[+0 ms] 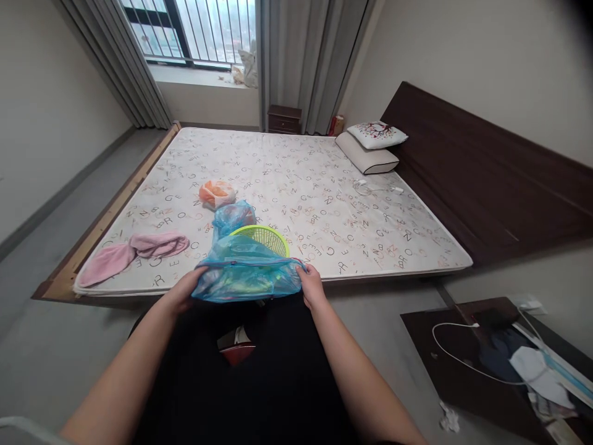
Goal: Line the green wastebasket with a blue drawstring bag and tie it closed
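Holding a blue plastic bag (245,284), spread between left hand (183,292) and right hand (312,285), pinched in closed fingers (305,272) at either end

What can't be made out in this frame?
All in the head view:
- Near side of the green basket: obscured by the blue plastic bag.
- Contents of the orange-and-white bundle: hidden by its wrapping.
- Far end of the dark table: cut off at lower right.
- Windowsill items: too small.

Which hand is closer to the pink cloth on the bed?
Left. The left hand holds one end of the blue plastic bag, just right of the pink cloth; the right hand holds the bag's other end, farther to the right.
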`<state>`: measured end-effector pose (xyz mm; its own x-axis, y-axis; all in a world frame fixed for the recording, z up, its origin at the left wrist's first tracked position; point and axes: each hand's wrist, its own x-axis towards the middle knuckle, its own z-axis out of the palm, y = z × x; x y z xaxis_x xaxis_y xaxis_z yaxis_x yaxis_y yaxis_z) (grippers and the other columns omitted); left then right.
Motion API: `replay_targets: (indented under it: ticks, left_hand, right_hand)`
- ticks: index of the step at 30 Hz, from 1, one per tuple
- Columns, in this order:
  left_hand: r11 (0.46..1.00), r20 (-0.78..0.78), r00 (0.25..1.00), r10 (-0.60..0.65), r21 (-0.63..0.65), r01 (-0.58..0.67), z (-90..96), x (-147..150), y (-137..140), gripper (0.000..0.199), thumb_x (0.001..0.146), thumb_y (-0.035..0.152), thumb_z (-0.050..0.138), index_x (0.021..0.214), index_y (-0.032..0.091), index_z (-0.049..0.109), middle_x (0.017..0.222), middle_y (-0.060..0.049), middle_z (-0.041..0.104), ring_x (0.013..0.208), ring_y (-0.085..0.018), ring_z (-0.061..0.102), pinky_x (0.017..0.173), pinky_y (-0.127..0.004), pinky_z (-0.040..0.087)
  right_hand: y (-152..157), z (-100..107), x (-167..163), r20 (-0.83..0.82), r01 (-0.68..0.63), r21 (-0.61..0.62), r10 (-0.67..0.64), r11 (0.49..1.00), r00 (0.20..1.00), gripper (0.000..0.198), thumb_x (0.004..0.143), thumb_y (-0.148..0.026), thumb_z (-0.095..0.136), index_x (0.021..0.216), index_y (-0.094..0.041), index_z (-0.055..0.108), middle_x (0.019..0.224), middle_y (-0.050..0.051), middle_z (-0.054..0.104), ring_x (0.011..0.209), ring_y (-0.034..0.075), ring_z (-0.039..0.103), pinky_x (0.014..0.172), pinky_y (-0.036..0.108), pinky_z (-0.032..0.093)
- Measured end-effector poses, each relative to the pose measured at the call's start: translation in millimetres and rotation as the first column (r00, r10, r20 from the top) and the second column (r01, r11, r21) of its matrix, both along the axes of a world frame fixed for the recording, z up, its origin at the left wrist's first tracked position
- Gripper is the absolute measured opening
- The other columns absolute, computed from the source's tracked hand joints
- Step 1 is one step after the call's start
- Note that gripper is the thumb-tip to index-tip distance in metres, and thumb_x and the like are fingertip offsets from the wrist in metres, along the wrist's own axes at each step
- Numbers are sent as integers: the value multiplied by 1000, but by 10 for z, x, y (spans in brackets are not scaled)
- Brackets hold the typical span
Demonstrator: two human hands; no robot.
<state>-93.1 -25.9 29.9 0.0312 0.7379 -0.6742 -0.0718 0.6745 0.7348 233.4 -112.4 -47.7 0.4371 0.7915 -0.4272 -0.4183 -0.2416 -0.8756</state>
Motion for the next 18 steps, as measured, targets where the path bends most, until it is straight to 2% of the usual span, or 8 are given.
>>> replay_targets:
  ticks: [3, 5, 7, 9, 12, 13, 15, 18]
  left_hand:
    - [967, -86, 964, -253, 14, 255, -142, -284, -66, 36, 73, 33, 85, 104, 16, 78, 89, -9, 77, 62, -20, 68, 50, -27, 56]
    - [959, -143, 951, -276, 30, 282, -251, -452, -54, 39, 68, 34, 88, 102, 17, 80, 92, -11, 78, 64, -22, 69, 48, -27, 54]
    - [969, -215, 955, -205, 95, 230, -354, -558, -17, 37, 64, 31, 89, 98, 18, 81, 94, -11, 79, 71, -23, 71, 54, -26, 55]
    - [970, -252, 961, -113, 179, 161, -435, -588, 14, 38, 62, 31, 91, 95, 17, 81, 89, -8, 79, 72, -21, 71, 59, -24, 55]
    - [966, -110, 994, -7, 256, 35, -484, -512, -2, 44, 62, 34, 92, 100, 15, 80, 81, -4, 77, 65, -16, 68, 59, -21, 55]
    - [966, -24, 999, 34, 257, -27, -481, -468, -28, 43, 64, 33, 92, 101, 15, 78, 80, -3, 76, 64, -15, 68, 58, -21, 55]
    - [962, 136, 982, 131, 223, -159, -460, -379, -96, 37, 70, 29, 87, 101, 15, 75, 82, -3, 76, 65, -15, 69, 59, -22, 57]
    - [956, 247, 938, 245, 101, -276, -468, -290, -190, 23, 80, 23, 77, 101, 15, 71, 83, -4, 76, 64, -16, 70, 62, -26, 61]
  right_hand:
    - [-11, -26, 39, -22, 9, -60, -11, 998, 1000, 32, 73, -48, 77, 84, -24, 59, 67, -5, 61, 64, 15, 58, 56, 25, 48]
    - [-27, -5, 60, -58, -19, -68, 15, 998, 998, 27, 75, -45, 73, 85, -25, 59, 69, -4, 63, 65, 15, 59, 57, 28, 53]
    - [-49, 43, 66, -101, -101, -78, 93, 992, 991, 26, 74, -42, 75, 89, -24, 64, 75, -1, 68, 67, 18, 63, 56, 31, 56]
    - [-70, 103, 60, -142, -274, -76, 261, 959, 955, 33, 74, -41, 79, 101, -23, 72, 83, 2, 73, 67, 19, 65, 52, 32, 55]
    - [-88, 165, 40, -166, -478, -33, 466, 878, 869, 46, 78, -44, 81, 119, -24, 74, 95, 4, 77, 71, 19, 69, 54, 31, 56]
    - [-91, 172, 35, -170, -485, -11, 477, 874, 862, 46, 79, -43, 82, 120, -24, 74, 98, 4, 78, 75, 19, 70, 59, 30, 58]
    - [-96, 168, 29, -212, -412, 43, 411, 910, 886, 44, 77, -39, 85, 117, -23, 75, 104, 4, 79, 83, 18, 72, 68, 29, 59]
    - [-116, 132, 32, -331, -283, 129, 310, 951, 891, 40, 70, -33, 89, 107, -22, 75, 103, 4, 80, 86, 18, 73, 78, 29, 59]
